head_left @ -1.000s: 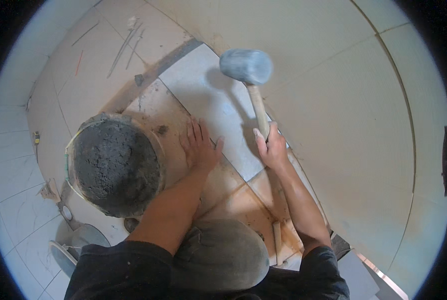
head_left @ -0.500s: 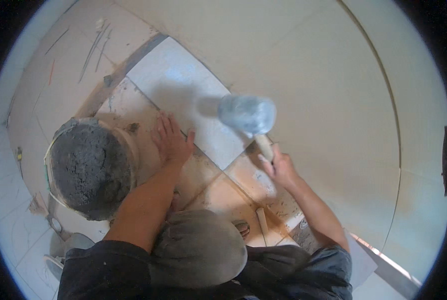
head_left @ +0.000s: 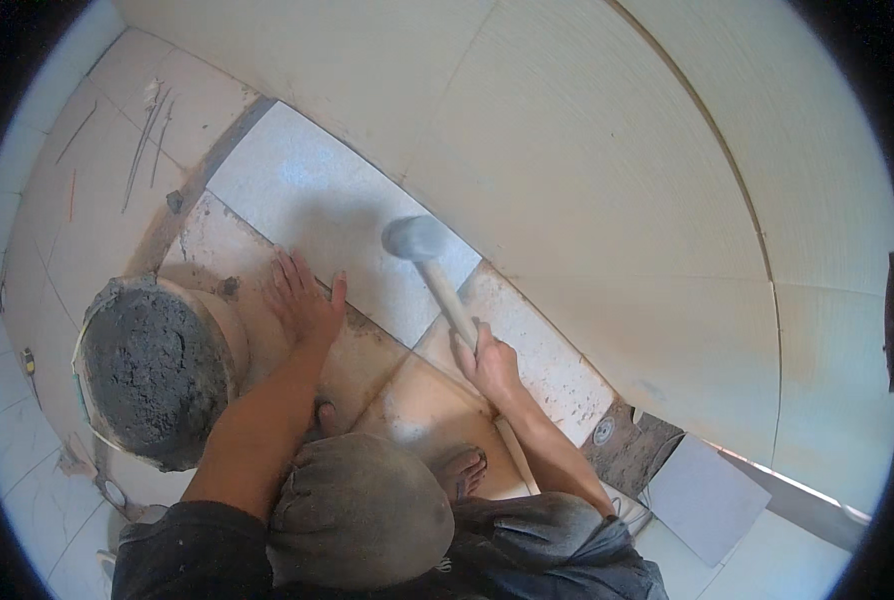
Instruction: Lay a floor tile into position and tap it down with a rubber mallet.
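On the floor, my right hand (head_left: 489, 362) grips the head-heavy rubber mallet (head_left: 429, 262) low on its handle; my left hand (head_left: 305, 303) lies flat, open, on the stiff, brittle tile (head_left: 317, 205).

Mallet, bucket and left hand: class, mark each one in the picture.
Mallet (head_left: 416, 238), head view, on its grey head.
Bucket (head_left: 152, 372), head view, on the grey mortar filling it.
Left hand (head_left: 305, 305), head view, on its back, flat on the tile.
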A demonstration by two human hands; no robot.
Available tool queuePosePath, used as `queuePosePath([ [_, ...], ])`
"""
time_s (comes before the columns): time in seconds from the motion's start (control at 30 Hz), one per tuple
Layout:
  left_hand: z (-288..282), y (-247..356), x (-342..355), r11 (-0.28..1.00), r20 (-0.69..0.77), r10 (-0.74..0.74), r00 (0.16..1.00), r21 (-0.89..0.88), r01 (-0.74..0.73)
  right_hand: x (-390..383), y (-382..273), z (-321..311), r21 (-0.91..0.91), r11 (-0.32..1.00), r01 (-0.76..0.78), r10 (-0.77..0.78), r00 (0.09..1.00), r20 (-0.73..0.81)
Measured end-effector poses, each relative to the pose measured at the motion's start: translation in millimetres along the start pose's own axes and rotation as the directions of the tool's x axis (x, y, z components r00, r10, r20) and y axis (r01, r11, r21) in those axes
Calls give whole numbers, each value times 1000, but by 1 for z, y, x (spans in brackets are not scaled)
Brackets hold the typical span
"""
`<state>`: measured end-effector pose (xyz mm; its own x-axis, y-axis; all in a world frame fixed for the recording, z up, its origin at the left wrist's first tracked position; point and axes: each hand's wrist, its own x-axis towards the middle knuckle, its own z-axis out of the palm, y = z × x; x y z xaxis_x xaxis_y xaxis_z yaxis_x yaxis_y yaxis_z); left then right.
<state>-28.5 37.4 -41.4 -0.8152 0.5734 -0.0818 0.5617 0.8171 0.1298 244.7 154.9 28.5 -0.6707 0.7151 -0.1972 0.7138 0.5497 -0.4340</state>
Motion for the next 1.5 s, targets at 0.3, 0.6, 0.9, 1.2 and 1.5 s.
queuePosePath([
  [0.3, -8, 2, 1, 1000, -1, 21, 1000, -6, -21, 2, 1, 7, 315, 948, 41, 23, 980, -195],
  [0.6, -2, -9, 1, 1000, -46, 18, 999, -11, -19, 3, -4, -9, 352, 930, 101, -21, 974, -224],
  [0.9, -6, -16, 1, 1000, -5, -29, 1000, -5, 29, 0, -28, -23, 460, 888, 6, 56, 991, -120],
  [1.2, -13, -18, 0, 998, 63, 0, 998, 57, -3, -9, -22, -22, 382, 923, 38, 1, 995, -100],
  [1.5, -14, -13, 2, 1000, 14, 9, 1000, -17, -9, -1, -6, -16, 163, 986, 14, -2, 997, -75],
])
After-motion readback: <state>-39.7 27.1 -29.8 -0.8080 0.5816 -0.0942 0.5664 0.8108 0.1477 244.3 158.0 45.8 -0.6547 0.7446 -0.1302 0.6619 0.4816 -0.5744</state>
